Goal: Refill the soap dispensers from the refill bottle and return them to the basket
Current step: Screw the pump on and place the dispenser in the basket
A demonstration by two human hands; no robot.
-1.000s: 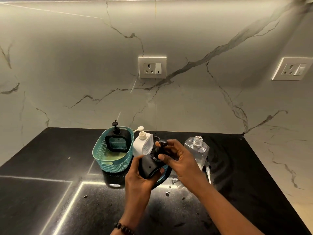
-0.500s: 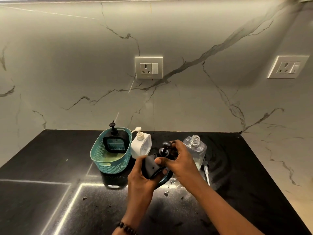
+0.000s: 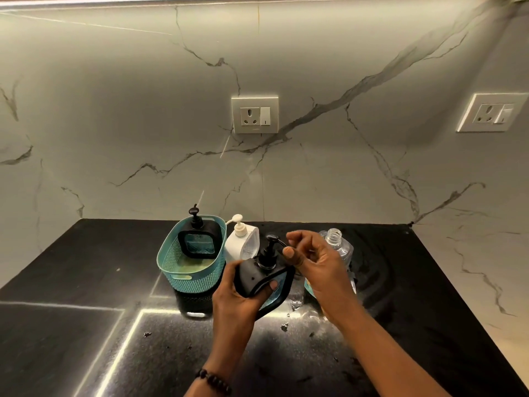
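Gripping a black dispenser [image 3: 259, 275] in the left hand [image 3: 237, 296] at lower centre of the frame above the table [image 3: 86, 325], right hand [image 3: 317, 262] hovering loose-fingered beside its pump, basket [image 3: 189, 253] with another dispenser [image 3: 197, 242] sitting left, white dispenser [image 3: 242, 245] and uncapped bottle [image 3: 339, 246] behind.

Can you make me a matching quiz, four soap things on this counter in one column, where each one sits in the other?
Things:
1. black square dispenser with teal window
2. white pump dispenser
3. black pump dispenser, tilted
4. clear uncapped refill bottle

Places:
A. behind the right hand
B. gripped by the left hand
C. inside the teal basket
D. on the counter right of the basket

Pairs: 1-C, 2-D, 3-B, 4-A
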